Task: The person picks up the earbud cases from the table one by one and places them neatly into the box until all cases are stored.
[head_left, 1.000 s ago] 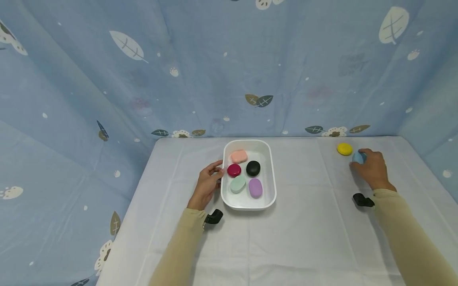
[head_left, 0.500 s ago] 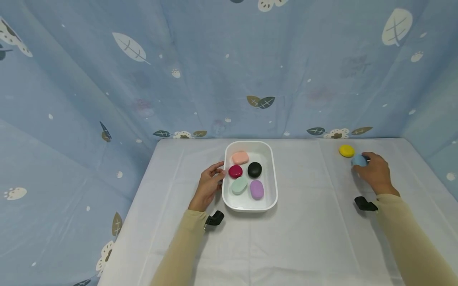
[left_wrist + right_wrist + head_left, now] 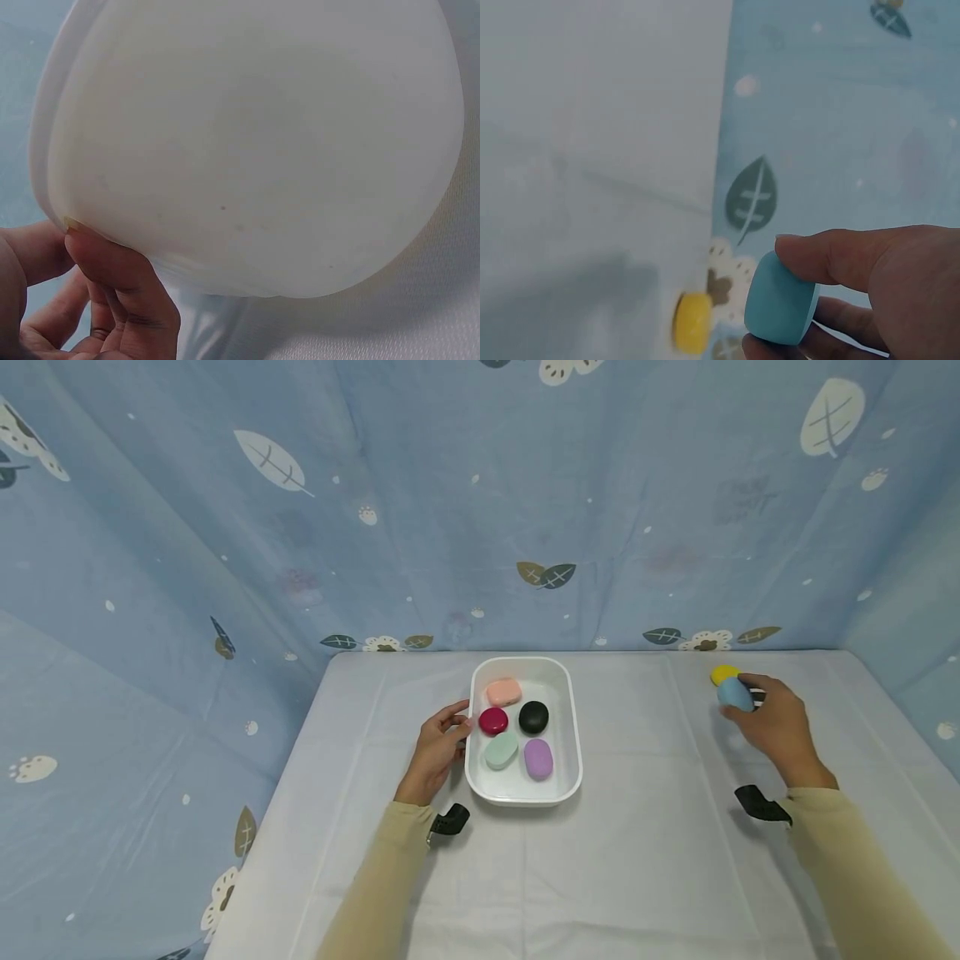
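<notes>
A white plastic tray [image 3: 522,792] holds several soap bars: a peach soap [image 3: 503,692], a red soap [image 3: 492,721], a black soap [image 3: 533,717], a mint green soap [image 3: 501,750] and a purple soap [image 3: 537,759]. At its left side my left hand [image 3: 435,745] grips the rim; the left wrist view shows the finger and thumb at the tray wall [image 3: 262,150]. Far right, my right hand [image 3: 782,731] pinches a light blue soap [image 3: 734,694] between thumb and fingers, lifted off the cloth. Behind it, partly covered, lies a yellow soap [image 3: 723,674].
A white cloth [image 3: 637,860] covers the table. Blue curtains [image 3: 450,510] with leaf prints hang behind and along both sides. Each wrist carries a small black mount, one at the left wrist [image 3: 451,819] and one at the right wrist [image 3: 761,803].
My right hand has raised the blue soap from the table and shifted it slightly left, so it now overlaps the yellow soap in view. My left hand stays on the tray.
</notes>
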Demonstrator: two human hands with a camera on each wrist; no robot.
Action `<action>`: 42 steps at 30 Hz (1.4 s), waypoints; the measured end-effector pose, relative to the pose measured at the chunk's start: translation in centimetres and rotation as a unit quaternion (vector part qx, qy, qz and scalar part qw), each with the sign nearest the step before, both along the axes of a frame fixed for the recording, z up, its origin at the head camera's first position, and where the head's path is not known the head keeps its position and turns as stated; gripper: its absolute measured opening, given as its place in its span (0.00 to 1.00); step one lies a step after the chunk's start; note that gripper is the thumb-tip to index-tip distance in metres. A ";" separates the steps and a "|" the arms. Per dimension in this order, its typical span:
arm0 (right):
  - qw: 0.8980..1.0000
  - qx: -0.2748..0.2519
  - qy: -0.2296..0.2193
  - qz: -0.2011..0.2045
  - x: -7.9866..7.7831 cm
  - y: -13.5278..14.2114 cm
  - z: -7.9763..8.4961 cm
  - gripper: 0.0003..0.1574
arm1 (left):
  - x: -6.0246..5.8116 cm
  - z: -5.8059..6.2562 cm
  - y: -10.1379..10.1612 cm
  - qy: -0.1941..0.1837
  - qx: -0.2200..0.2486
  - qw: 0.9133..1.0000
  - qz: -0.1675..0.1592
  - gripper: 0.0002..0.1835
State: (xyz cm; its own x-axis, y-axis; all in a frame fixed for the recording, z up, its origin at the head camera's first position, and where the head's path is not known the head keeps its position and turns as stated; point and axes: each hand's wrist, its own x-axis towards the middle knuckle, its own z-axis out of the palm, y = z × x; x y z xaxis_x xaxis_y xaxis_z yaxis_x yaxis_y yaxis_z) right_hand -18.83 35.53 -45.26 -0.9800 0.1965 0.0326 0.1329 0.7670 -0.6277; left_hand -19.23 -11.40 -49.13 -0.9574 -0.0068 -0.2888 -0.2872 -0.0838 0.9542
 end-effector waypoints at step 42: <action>0.960 -0.058 0.084 0.260 1.9 -15.9 2.2 0.38 | 0.0 0.0 0.1 -0.003 0.002 1.000 0.002 0.23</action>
State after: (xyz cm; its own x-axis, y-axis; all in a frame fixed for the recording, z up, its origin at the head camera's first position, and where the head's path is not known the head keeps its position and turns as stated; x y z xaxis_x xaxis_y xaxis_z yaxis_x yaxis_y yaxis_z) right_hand -16.97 19.58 -43.03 -0.9293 -0.3070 0.2054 -0.3598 0.6265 -0.6914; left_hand -19.21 -11.31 -49.12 -0.9558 -0.0092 -0.2940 -0.2921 -0.0879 0.9523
